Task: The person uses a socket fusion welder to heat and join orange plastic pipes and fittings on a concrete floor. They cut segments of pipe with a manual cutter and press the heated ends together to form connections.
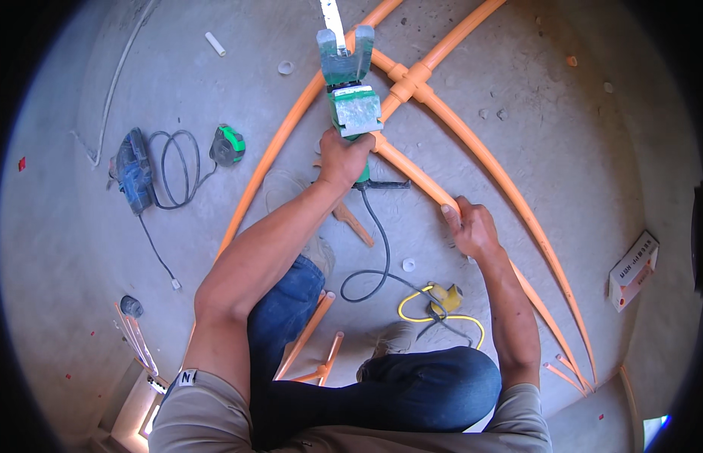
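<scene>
My left hand [344, 160] is closed round the green handle of a pipe welding tool [356, 112], which has a grey block body and a forked metal stand at its far end. From its grip a dark cable trails toward my knees. My right hand [476, 229] is wrapped round an orange plastic pipe [412, 172], whose fitting end lies against or just under the tool beside my left hand; the exact contact is hidden. Farther off, an orange cross fitting [414, 78] joins several pipes. A brown wooden-looking handle [354, 224] lies below my left wrist.
Long orange pipes [514, 198] curve across the concrete floor [570, 151]. At left lie a blue power tool [134, 172] with its cable and a green-black tape measure [228, 145]. A yellow socket block [446, 297] is near my right knee. A carton [633, 270] stands at right.
</scene>
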Demonstrator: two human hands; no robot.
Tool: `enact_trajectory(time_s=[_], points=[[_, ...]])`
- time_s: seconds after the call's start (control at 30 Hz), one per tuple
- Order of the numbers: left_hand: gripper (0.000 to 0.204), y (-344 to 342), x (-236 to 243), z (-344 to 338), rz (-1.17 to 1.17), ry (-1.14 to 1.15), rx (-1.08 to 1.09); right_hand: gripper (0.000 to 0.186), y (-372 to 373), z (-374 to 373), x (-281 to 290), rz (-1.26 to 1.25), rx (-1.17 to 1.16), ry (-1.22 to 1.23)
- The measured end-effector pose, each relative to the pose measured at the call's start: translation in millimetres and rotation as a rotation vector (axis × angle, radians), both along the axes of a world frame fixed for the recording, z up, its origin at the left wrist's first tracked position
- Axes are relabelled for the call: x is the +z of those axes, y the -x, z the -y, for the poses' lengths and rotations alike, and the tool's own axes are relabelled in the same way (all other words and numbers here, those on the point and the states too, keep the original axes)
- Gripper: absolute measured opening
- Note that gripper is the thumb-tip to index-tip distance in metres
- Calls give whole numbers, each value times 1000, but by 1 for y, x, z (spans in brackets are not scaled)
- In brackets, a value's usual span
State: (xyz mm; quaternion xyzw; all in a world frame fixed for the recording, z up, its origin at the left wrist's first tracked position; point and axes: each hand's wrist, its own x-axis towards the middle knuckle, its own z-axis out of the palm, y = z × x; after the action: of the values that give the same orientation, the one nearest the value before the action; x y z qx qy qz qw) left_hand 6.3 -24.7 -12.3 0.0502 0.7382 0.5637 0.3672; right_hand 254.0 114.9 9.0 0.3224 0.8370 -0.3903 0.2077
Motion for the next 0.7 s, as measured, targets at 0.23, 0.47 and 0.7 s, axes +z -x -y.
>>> enact_trajectory(time_s=[0.23,0.47,0.7], points=[[48,0,5,-1,-48,57,-46,49,0,1,-1,-28,28,-49],[47,-2,1,-2,-15,25,11,48,3,0,7,5,20,-48],[46,6,-4,-4,23,55,-5,50,0,-3,11,6,3,-51]])
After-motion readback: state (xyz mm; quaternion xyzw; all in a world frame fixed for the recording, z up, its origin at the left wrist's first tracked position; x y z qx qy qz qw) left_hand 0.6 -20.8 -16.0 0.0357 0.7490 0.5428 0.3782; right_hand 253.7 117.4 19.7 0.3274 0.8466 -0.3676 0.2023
